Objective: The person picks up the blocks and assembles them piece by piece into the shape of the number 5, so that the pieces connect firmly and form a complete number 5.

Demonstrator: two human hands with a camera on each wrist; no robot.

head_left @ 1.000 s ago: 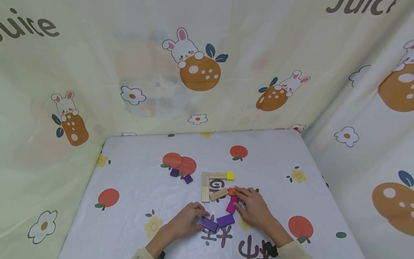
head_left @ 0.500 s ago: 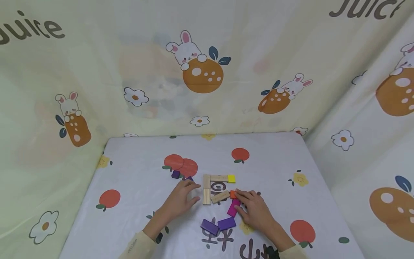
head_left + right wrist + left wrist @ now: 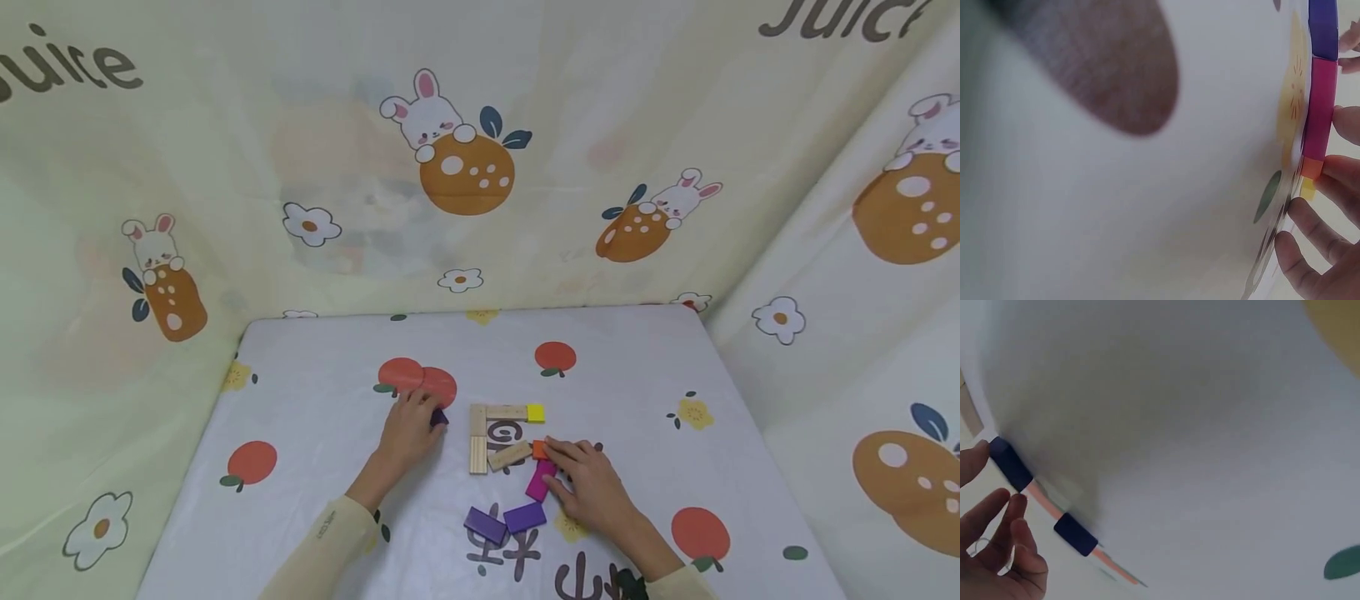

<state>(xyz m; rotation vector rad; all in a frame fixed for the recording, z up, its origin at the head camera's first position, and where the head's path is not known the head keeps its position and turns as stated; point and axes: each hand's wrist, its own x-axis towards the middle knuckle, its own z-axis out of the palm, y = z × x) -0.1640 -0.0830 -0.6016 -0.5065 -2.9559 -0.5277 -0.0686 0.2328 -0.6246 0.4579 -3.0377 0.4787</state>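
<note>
My left hand (image 3: 408, 425) is at the back left of the blocks. Its thumb and a fingertip pinch a dark purple block (image 3: 1011, 464) at opposite ends; the same block (image 3: 439, 417) peeks out beside the hand in the head view. A second dark purple block (image 3: 1076, 534) lies near the fingers, covered by the hand in the head view. My right hand (image 3: 592, 485) rests on the table, fingers extended. One fingertip touches the small orange block (image 3: 539, 450), and the thumb touches the magenta block (image 3: 541, 481).
Plain wooden blocks (image 3: 478, 442) form a corner, ending in a yellow block (image 3: 535, 413). A slanted wooden block (image 3: 510, 455) meets the orange one. Two purple blocks, one left (image 3: 485, 526) and one right (image 3: 525, 517), lie nearer the front. Printed cloth covers the table (image 3: 300, 400).
My left hand has left the front left purple block and moved up and left to the dark purple blocks at the back. The right hand stays at the orange and magenta blocks.
</note>
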